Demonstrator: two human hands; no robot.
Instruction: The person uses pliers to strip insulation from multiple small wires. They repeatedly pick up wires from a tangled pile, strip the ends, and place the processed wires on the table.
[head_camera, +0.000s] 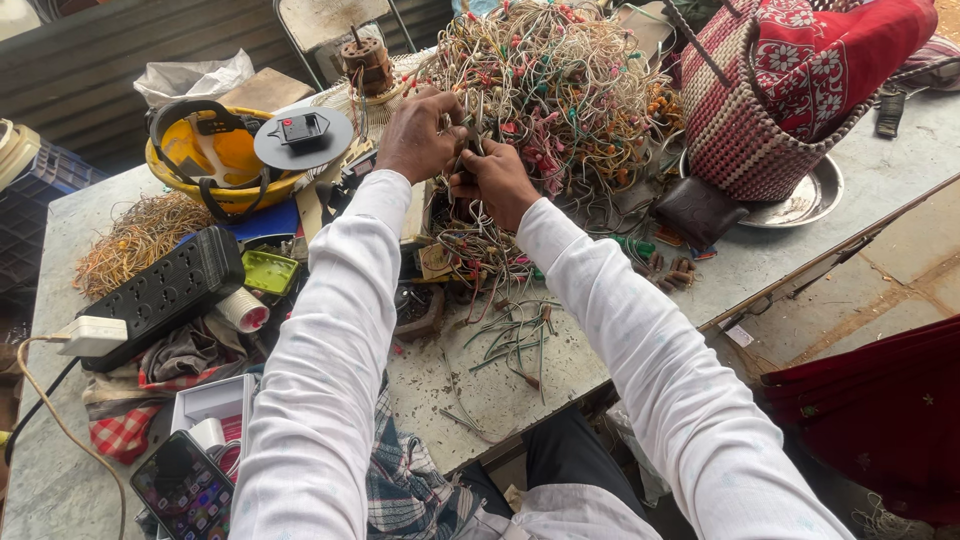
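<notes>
A big tangle of thin wires with small coloured bulbs (560, 85) is heaped at the back of the worn table (800, 250). My left hand (418, 135) grips strands at the heap's left edge, fingers closed around them. Just to its right and slightly lower, my right hand (495, 182) pinches wires from the same tangle. Both arms are in white sleeves. A smaller bunch of wires (470, 250) hangs below my hands, and cut green wire pieces (515, 340) lie scattered on the table in front.
A black power strip (165, 290) with a white plug, a yellow helmet (215, 160), a coil of copper wire (135, 235) and a phone (185, 490) lie at left. A woven red basket (760, 110) stands on a metal plate (810, 200) at right. The table edge runs diagonally at right.
</notes>
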